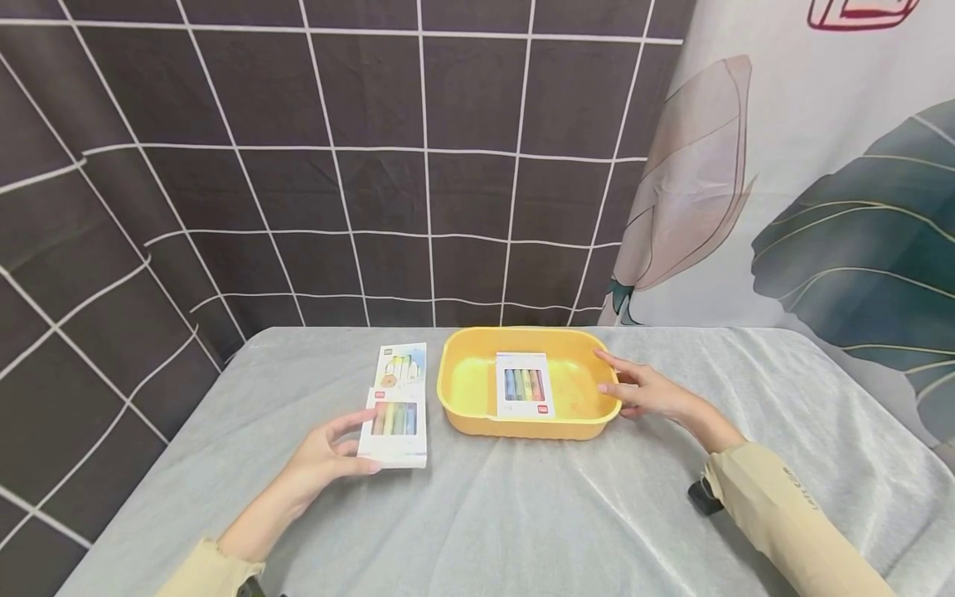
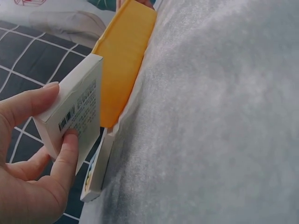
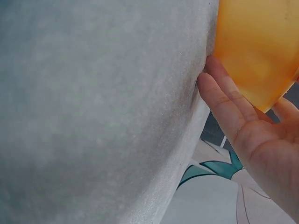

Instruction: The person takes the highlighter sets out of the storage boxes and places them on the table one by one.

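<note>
My left hand [image 1: 321,456] grips a white box [image 1: 399,458] by its left side, thumb and fingers on its faces. A window in its front shows a row of coloured sticks. In the left wrist view, the held box [image 2: 81,107] is tilted, its barcode side showing, raised off the cloth. A second white box [image 1: 403,356], with a picture on its face, lies flat just beyond and is partly covered by the held one. My right hand [image 1: 652,394] holds the right rim of a yellow plastic bin [image 1: 515,427]. Inside the bin lies another windowed white box [image 1: 522,361].
A grey cloth [image 1: 507,514] covers the table, with the bin near its back edge. Behind it hangs a dark curtain with a white grid [image 1: 373,191]. A white leaf-patterned curtain [image 1: 746,290] hangs at the right.
</note>
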Tool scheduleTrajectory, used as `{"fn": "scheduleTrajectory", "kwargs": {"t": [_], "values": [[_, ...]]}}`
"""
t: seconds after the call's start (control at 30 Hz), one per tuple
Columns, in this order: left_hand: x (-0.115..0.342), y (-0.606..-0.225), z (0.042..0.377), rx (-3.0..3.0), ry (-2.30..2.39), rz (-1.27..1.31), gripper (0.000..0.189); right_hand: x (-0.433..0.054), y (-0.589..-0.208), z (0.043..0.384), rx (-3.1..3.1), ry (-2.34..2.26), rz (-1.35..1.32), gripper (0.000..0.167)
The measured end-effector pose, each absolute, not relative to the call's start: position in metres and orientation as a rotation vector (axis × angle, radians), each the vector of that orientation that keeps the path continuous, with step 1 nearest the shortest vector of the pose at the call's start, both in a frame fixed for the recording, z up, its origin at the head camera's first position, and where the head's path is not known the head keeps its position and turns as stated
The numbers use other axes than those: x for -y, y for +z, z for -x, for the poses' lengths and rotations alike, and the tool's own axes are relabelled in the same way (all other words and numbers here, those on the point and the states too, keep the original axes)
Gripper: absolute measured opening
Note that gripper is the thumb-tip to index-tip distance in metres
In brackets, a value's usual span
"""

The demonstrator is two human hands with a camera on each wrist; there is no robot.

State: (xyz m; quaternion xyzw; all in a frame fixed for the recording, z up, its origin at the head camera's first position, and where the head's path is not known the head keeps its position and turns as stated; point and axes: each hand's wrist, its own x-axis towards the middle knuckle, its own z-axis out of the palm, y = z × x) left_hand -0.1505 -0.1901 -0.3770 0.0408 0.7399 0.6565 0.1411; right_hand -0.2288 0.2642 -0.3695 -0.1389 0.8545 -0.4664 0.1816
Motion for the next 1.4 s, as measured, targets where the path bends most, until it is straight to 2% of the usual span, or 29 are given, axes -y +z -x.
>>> {"fn": "scheduleTrajectory", "kwargs": {"t": [0.2, 0.43, 0.93, 1.4], "values": [[0.19, -0.378, 0.148, -2.114, 1.9, -0.156, 0.081, -0.265, -0.37, 0.228, -2.412, -1.334, 0.395, 0.071], [0.193, -0.381, 0.148, -2.126, 1.891, -0.089, 0.08, -0.265, -0.37, 0.228, -2.408, -1.337, 0.397, 0.072], [0.196, -0.389, 0.145, -2.121, 1.847, -0.175, 0.082, -0.264, -0.369, 0.228, -2.407, -1.327, 0.386, 0.073], [0.196, -0.392, 0.145, -2.385, 1.571, -0.198, 0.083, -0.263, -0.368, 0.226, -2.403, -1.33, 0.384, 0.073]]}}
